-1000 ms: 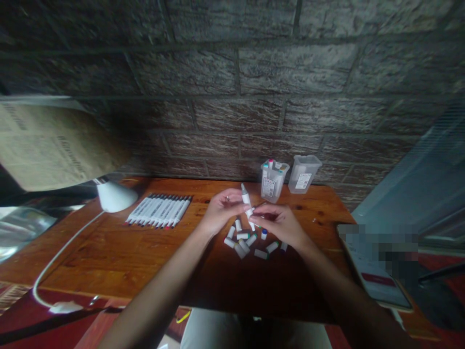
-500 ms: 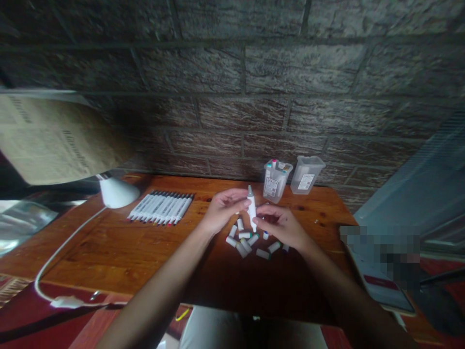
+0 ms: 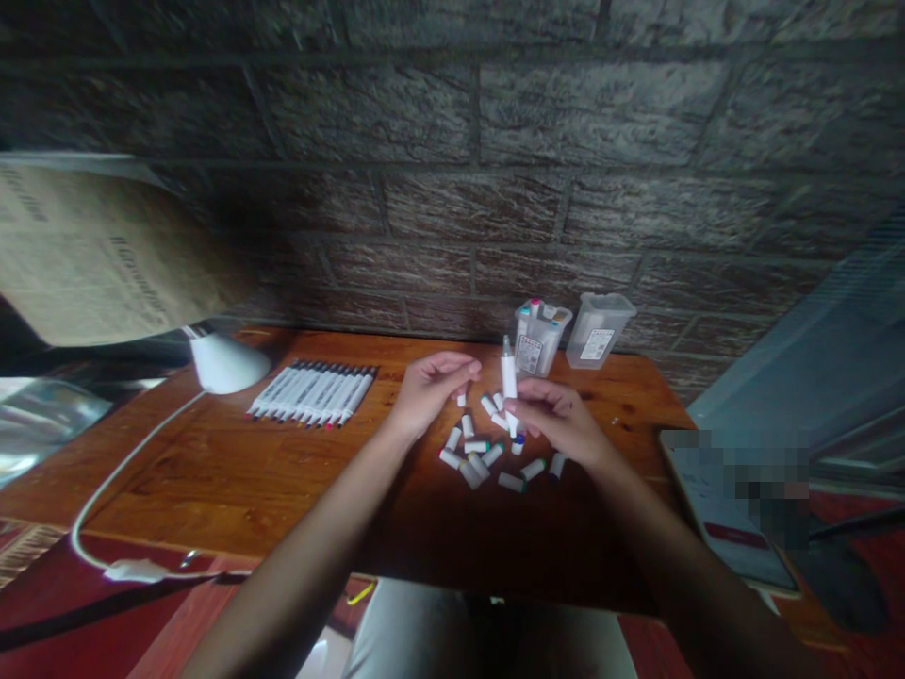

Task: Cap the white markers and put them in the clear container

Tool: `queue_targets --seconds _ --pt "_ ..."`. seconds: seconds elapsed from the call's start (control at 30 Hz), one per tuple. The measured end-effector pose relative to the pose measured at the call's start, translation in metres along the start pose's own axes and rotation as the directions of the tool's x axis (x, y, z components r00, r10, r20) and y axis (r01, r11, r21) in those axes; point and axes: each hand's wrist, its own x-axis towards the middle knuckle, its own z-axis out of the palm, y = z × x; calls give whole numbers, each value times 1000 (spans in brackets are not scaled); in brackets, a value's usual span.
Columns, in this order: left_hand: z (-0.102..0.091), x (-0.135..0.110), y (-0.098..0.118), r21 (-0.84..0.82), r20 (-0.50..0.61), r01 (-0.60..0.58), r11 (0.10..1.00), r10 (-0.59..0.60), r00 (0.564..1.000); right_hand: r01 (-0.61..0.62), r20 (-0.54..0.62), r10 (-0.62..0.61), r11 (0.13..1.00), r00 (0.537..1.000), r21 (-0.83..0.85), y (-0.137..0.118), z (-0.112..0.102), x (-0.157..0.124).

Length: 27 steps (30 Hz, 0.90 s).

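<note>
My right hand (image 3: 555,410) pinches a white marker (image 3: 509,382) near its lower end. The marker stands almost upright, grey nib end up, with no cap on that end. To its left, my left hand (image 3: 435,387) is closed, thumb and fingertips together, apart from the marker; whether anything is between them is hidden. A white cap (image 3: 462,398) shows just under those fingers. Below both hands, several loose marker caps (image 3: 477,467) lie scattered on the wooden table (image 3: 283,500), some with green, blue, yellow or red ends.
A row of white markers (image 3: 315,394) lies on the left, beside a lamp (image 3: 230,363) with its cable. At the back stand a clear container (image 3: 541,349) with several markers inside and another clear container (image 3: 600,335). A tablet (image 3: 735,528) lies at the right edge.
My left hand has come off the marker and now sits apart on the left. My right hand has moved the marker slightly up and right.
</note>
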Motion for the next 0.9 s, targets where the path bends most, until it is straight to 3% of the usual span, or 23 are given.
queue_targets --seconds 0.07,0.17,0.3,0.4,0.67,0.9 --pt "-5 1 1 215 17 -59 975 57 998 4 -36 -2 999 999 39 1 -3 2" --pt "-9 -2 -1 492 200 -198 848 110 973 51 -92 -43 995 995 90 3 -7 4" --pt "-6 -8 -8 526 469 -311 792 35 882 81 -146 -66 992 987 99 2 -8 6" --pt "0 -11 -11 527 586 -399 750 19 810 86 -141 -71 991 987 104 2 -9 6" --pt "-7 -6 -9 545 668 -474 692 -17 744 189 -257 -137 963 957 191 6 -18 10" --pt "-19 -3 -4 584 683 -402 705 -159 713 178 -252 -115 953 961 245 8 -20 11"
